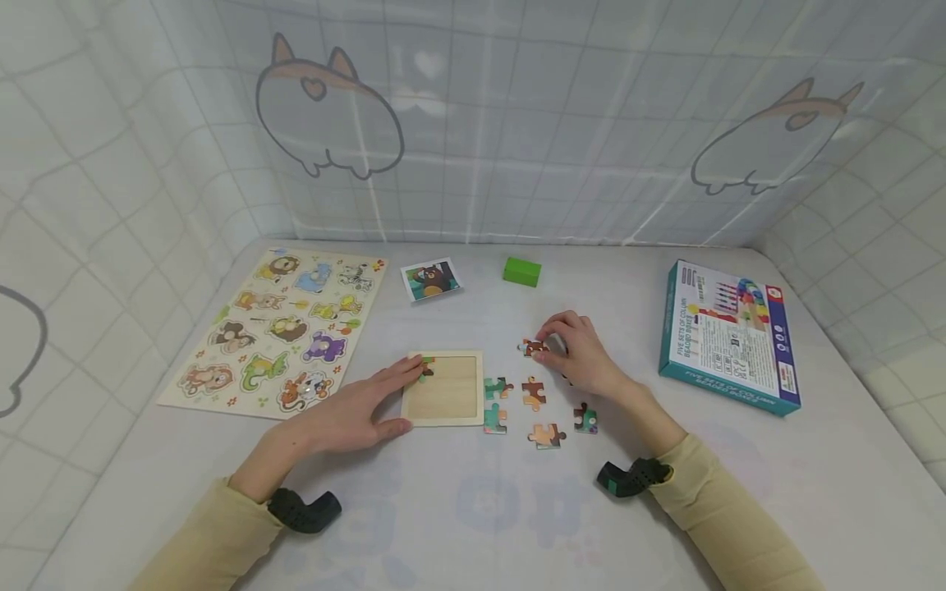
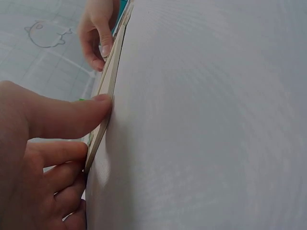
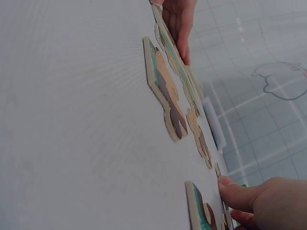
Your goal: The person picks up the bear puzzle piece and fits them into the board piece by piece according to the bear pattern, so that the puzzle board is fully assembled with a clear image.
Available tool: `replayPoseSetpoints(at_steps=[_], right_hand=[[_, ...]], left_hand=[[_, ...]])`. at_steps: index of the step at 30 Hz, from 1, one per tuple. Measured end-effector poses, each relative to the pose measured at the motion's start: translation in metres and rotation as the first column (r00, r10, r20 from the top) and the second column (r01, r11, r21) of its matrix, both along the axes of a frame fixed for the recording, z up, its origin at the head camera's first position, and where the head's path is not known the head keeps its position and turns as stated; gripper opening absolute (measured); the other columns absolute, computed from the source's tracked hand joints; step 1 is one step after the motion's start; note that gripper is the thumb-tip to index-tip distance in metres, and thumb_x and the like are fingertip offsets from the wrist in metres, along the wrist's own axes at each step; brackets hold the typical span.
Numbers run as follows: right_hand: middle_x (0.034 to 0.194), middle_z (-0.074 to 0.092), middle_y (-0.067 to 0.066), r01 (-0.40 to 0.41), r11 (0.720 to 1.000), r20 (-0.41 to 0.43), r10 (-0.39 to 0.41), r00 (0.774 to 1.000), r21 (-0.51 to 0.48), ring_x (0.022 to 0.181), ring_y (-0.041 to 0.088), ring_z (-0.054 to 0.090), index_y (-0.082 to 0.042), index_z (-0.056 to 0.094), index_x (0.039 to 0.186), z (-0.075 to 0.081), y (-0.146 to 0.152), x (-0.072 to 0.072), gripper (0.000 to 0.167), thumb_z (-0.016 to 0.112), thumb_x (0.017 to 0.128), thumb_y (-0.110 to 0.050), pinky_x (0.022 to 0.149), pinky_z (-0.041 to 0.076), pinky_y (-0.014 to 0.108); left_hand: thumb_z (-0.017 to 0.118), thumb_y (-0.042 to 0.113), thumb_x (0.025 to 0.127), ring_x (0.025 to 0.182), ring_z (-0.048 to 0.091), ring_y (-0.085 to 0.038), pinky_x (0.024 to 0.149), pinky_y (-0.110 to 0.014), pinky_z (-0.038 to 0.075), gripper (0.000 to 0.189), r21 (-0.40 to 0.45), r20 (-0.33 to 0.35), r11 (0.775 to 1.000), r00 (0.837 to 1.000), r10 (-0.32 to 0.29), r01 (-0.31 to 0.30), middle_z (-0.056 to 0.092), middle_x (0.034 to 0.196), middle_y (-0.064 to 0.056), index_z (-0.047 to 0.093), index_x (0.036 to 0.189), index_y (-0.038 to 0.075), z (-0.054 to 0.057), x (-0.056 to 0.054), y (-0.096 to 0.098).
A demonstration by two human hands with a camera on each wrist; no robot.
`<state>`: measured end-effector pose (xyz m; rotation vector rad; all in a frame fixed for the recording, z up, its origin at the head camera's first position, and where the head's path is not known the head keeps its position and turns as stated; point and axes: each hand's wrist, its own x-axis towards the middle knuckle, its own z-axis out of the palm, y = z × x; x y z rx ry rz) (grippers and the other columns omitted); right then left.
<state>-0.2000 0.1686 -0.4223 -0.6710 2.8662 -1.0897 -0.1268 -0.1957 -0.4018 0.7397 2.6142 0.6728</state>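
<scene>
My left hand (image 1: pixel 353 413) holds a square wooden puzzle tray (image 1: pixel 479 394) at its left side. Its thumb is at the lower corner and its fingers at the upper left, as the left wrist view also shows. One puzzle piece (image 1: pixel 428 368) lies in the tray's upper left corner, partly under the fingertips. My right hand (image 1: pixel 584 359) pinches a brown bear-patterned puzzle piece (image 1: pixel 532 348) just above or on the table. Loose nearby are a brown piece (image 1: pixel 534 393), a tan piece (image 1: pixel 548 436), a purple-green piece (image 1: pixel 586 419) and green pieces (image 1: pixel 495 419). Another piece is mostly hidden under the right hand.
A large animal peg board (image 1: pixel 296 297) lies at the left. Behind the tray are a bear picture card (image 1: pixel 431 280) and a green block (image 1: pixel 521 272). A boxed bead set (image 1: pixel 730 336) lies at the right. A patterned curtain (image 1: pixel 517 123) hangs along the table's back edge.
</scene>
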Motion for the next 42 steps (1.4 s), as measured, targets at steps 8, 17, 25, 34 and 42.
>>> replayPoseSetpoints(at_steps=[8, 17, 25, 34, 42], right_hand=[[0.127, 0.053, 0.014, -0.004, 1.0, 0.008, 0.004, 1.0, -0.007, 0.117, 0.033, 0.041, -0.005, 0.067, 0.107, 0.0, 0.0, 0.001, 0.019, 0.072, 0.093, -0.016, 0.097, 0.038, 0.047], [0.128, 0.053, 0.014, -0.004, 1.0, 0.023, 0.004, 1.0, -0.013, 0.119, 0.033, 0.04, -0.004, 0.066, 0.107, 0.003, 0.0, 0.002, 0.019, 0.072, 0.093, -0.016, 0.099, 0.037, 0.048], [0.128, 0.053, 0.014, 0.0, 1.0, 0.031, 0.0, 1.0, -0.012, 0.118, 0.033, 0.04, -0.003, 0.066, 0.107, 0.003, 0.0, 0.002, 0.02, 0.072, 0.093, -0.016, 0.098, 0.036, 0.047], [0.126, 0.054, 0.013, -0.012, 0.999, 0.057, 0.015, 0.998, -0.049, 0.115, 0.03, 0.043, -0.003, 0.063, 0.109, 0.005, 0.001, 0.002, 0.019, 0.07, 0.094, -0.014, 0.096, 0.041, 0.043], [0.12, 0.058, 0.01, -0.033, 0.995, 0.066, 0.039, 0.997, -0.098, 0.12, 0.028, 0.052, -0.003, 0.062, 0.117, 0.012, -0.009, 0.008, 0.028, 0.07, 0.095, -0.018, 0.109, 0.042, 0.048]], left_hand=[[0.063, 0.045, 0.096, 0.153, 0.02, -0.029, 0.12, -0.054, 0.028, 0.078, 0.004, -0.012, 1.0, 1.0, 0.001, -0.001, 0.014, 0.168, 0.001, 0.027, 0.159, 0.018, -0.001, 0.0, -0.001], [0.065, 0.043, 0.095, 0.154, 0.018, -0.026, 0.121, -0.054, 0.028, 0.079, 0.005, -0.01, 1.0, 1.0, 0.006, -0.006, 0.014, 0.168, 0.002, 0.026, 0.16, 0.02, -0.001, 0.0, -0.001], [0.065, 0.045, 0.095, 0.154, 0.018, -0.026, 0.121, -0.054, 0.028, 0.08, 0.002, -0.008, 1.0, 1.0, 0.007, -0.007, 0.014, 0.168, 0.003, 0.025, 0.16, 0.021, 0.0, 0.0, -0.001], [0.062, 0.046, 0.096, 0.153, 0.02, -0.029, 0.12, -0.056, 0.028, 0.078, 0.014, -0.027, 1.0, 1.0, -0.009, 0.01, 0.015, 0.168, 0.0, 0.026, 0.16, 0.019, 0.001, 0.001, -0.002], [0.061, 0.046, 0.097, 0.153, 0.02, -0.032, 0.12, -0.057, 0.027, 0.077, 0.013, -0.024, 1.0, 1.0, -0.007, 0.007, 0.015, 0.168, -0.002, 0.025, 0.16, 0.018, 0.0, 0.002, -0.001]])
